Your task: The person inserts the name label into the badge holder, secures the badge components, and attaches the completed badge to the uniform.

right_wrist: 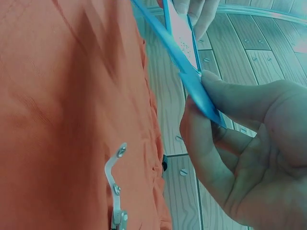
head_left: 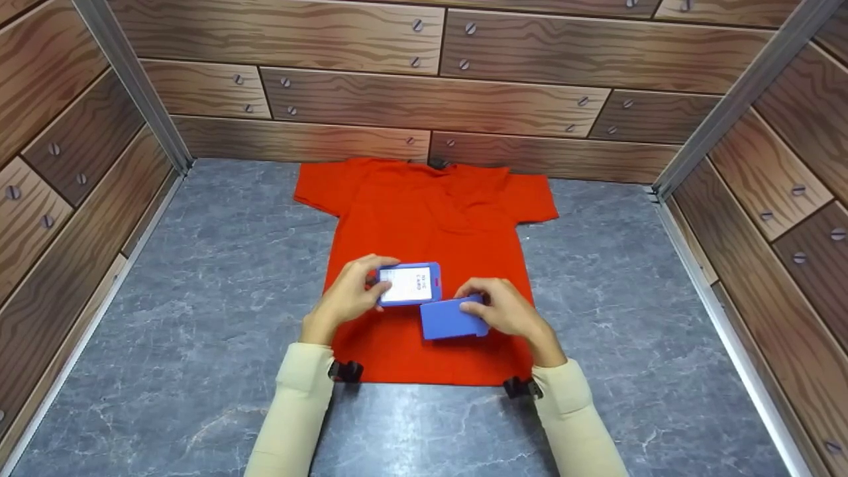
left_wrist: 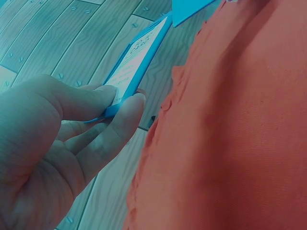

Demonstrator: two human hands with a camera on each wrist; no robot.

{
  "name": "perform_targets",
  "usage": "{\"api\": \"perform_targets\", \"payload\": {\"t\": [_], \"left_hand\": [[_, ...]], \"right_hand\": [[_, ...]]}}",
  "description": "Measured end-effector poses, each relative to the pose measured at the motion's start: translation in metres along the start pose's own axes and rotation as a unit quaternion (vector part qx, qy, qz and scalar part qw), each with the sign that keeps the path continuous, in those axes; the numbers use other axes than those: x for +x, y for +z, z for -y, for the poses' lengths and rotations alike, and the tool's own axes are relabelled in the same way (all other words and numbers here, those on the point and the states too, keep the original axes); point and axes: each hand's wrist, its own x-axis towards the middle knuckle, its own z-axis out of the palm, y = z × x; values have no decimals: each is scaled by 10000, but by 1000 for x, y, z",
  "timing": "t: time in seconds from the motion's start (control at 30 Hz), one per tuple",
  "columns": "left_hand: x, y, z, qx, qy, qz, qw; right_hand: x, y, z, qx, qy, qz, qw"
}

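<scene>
My left hand pinches a blue ID card holder by its left end, thumb on the front. Inside its frame shows a white printed card, its lettering turned sideways. In the left wrist view the thumb presses on the card's near end, with fingers under the holder. A flat plain blue piece, like a cover, is pinched at its right end between the thumb and fingers of my right hand. The cover's upper left corner meets the holder's lower right corner in the head view. Both are held over a red T-shirt.
The T-shirt lies spread on a grey marbled surface, collar toward the back wall. Wood-patterned panels enclose the back and both sides, with metal corner posts. A small black object shows at the collar.
</scene>
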Motion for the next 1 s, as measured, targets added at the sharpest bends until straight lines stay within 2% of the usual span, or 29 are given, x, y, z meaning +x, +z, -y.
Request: {"api": "perform_targets", "payload": {"t": [0.27,0.53,1.0], "left_hand": [[0,0,-1,-239,-46,170,9996],[1,3,-4,-22,-32,192,9998],[1,5,-6,-79,-15,376,9993]], "right_hand": [[-1,-4,-2,70,-76,-167,9998],[-2,-8,-2,133,-30,-277,9995],[-2,-11,-2,321,-246,-638,9971]]}}
